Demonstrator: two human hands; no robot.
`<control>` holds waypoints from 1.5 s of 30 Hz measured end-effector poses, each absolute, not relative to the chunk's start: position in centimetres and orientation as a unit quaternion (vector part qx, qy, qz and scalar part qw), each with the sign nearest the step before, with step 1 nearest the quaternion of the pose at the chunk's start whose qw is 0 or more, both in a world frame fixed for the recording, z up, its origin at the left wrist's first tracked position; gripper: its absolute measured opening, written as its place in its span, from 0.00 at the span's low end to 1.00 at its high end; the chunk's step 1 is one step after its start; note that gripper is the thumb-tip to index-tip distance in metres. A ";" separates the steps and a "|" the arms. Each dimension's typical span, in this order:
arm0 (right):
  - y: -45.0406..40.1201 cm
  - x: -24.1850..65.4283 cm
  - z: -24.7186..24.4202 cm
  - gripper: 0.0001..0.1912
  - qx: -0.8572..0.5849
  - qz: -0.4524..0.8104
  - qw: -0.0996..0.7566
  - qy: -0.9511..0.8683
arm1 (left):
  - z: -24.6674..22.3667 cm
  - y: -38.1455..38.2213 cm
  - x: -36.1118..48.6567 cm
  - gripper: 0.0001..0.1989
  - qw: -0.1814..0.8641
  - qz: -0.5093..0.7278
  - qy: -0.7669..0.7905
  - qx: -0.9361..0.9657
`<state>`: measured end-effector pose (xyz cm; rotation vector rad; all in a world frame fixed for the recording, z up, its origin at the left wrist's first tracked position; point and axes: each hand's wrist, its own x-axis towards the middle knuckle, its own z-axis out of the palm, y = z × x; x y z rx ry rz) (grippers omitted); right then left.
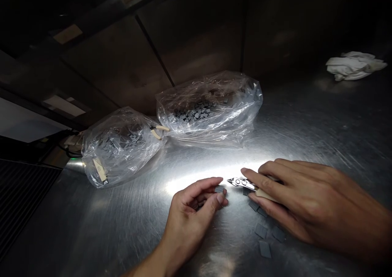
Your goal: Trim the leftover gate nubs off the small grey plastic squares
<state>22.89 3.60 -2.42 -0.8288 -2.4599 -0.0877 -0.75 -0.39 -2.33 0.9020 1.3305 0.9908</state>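
Observation:
My left hand (191, 215) pinches a small grey tile (219, 189) between thumb and fingers, and more pieces may be tucked behind its fingers. My right hand (309, 199) is closed around a pair of steel side cutters (241, 183) with cream handles, their jaws pointing left towards the tile. Several loose grey tiles (261, 230) lie on the steel table (122, 228) just below the cutters, close to my right hand's fingers. The hands are apart and do not touch.
Two clear plastic bags (210, 105) (119, 146) of grey tiles lie at the back of the steel table. A second cream-handled cutter (159, 130) rests on the nearer bag. A crumpled white cloth (353, 66) lies at the far right. Dark metal panels stand behind.

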 end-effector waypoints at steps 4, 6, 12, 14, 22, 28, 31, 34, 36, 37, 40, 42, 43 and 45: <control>3.8 23.1 -2.5 0.15 -0.308 -0.032 0.276 -0.910 | -1.9 -0.2 -1.0 0.11 0.613 0.424 0.562 0.358; 3.9 23.2 -2.6 0.15 -0.308 -0.031 0.282 -0.908 | -1.8 0.0 -1.3 0.13 0.621 0.427 0.554 0.353; 3.3 22.7 -2.9 0.15 -0.294 -0.030 0.310 -0.904 | -1.8 0.1 -1.8 0.15 0.632 0.438 0.545 0.334; 2.9 22.4 -2.9 0.14 -0.296 -0.027 0.318 -0.900 | -1.7 0.1 -1.7 0.15 0.656 0.437 0.537 0.300; 2.7 21.4 -3.1 0.13 -0.308 -0.013 0.312 -0.899 | -0.8 0.0 -1.2 0.09 0.712 0.442 0.512 0.189; 2.7 21.3 -3.2 0.15 -0.315 -0.025 0.313 -0.896 | -0.7 -0.4 -1.2 0.10 0.746 0.420 0.488 0.170; 2.7 21.3 -3.2 0.14 -0.313 -0.020 0.310 -0.897 | -0.9 -0.4 -1.0 0.14 0.751 0.419 0.480 0.175; 2.6 21.2 -3.2 0.14 -0.312 -0.017 0.309 -0.898 | -1.1 -0.5 -1.0 0.14 0.750 0.417 0.477 0.191; 2.6 21.2 -3.2 0.14 -0.316 -0.019 0.309 -0.897 | -1.1 -0.5 -1.0 0.13 0.746 0.415 0.480 0.204; 2.6 21.2 -3.2 0.14 -0.318 -0.020 0.308 -0.896 | -1.1 -0.5 -1.0 0.13 0.745 0.413 0.481 0.209; 2.6 21.3 -3.1 0.13 -0.319 -0.017 0.305 -0.897 | -1.2 -0.6 -1.0 0.13 0.740 0.412 0.484 0.221; 2.6 21.3 -3.1 0.13 -0.317 -0.015 0.305 -0.898 | -1.4 -0.7 -1.0 0.12 0.738 0.412 0.484 0.227; 2.6 21.3 -3.1 0.14 -0.317 -0.014 0.304 -0.898 | -1.5 -0.7 -1.0 0.12 0.736 0.413 0.484 0.230; 2.5 21.3 -3.1 0.14 -0.317 -0.016 0.305 -0.898 | -1.7 -0.7 -1.1 0.12 0.735 0.414 0.482 0.237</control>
